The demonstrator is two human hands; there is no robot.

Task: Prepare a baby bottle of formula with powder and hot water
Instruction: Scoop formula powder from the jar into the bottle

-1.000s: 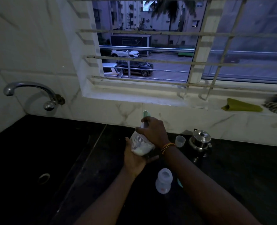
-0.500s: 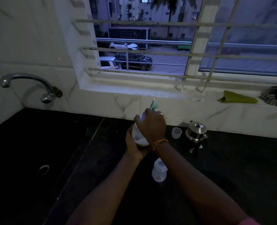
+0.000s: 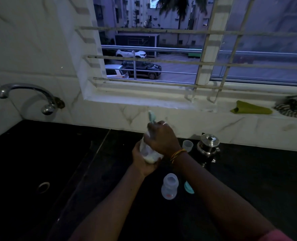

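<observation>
On the black stone counter (image 3: 248, 188), below the barred window, dim light throughout.

Item 1: clear plastic pouch of white powder (image 3: 148, 153), held above the counter at mid-scene, powder settled in its lower end.
Item 2: left hand (image 3: 142, 164), cupped under the pouch with fingers wrapped round its base.
Item 3: right hand (image 3: 161, 138), clenched over the mouth of the pouch and grasping the pale teal plastic scoop (image 3: 151, 116), whose handle stands up past the knuckles. The bowl of the scoop is hidden inside the pouch.
Item 4: clear plastic baby bottle (image 3: 169, 188), upright, uncapped, near the viewer and just right of the left forearm. It looks empty, though the light is poor.
Item 5: teal plastic piece (image 3: 188, 187), lying just right of the bottle, partly behind the right forearm. Its kind cannot be told.
Item 6: small translucent cup (image 3: 187, 145) and lidded steel pot (image 3: 208, 144), side by side at the far right against the wall.
Item 7: curved chrome tap (image 3: 27, 94) at far left.

Step in hand, by judgement: taking a measure of powder from the pouch. The next move calls for lifting the scoop out level, carrying it near and right to the bottle's narrow mouth, and tipping it in without spilling. Water from the pot would follow.
</observation>
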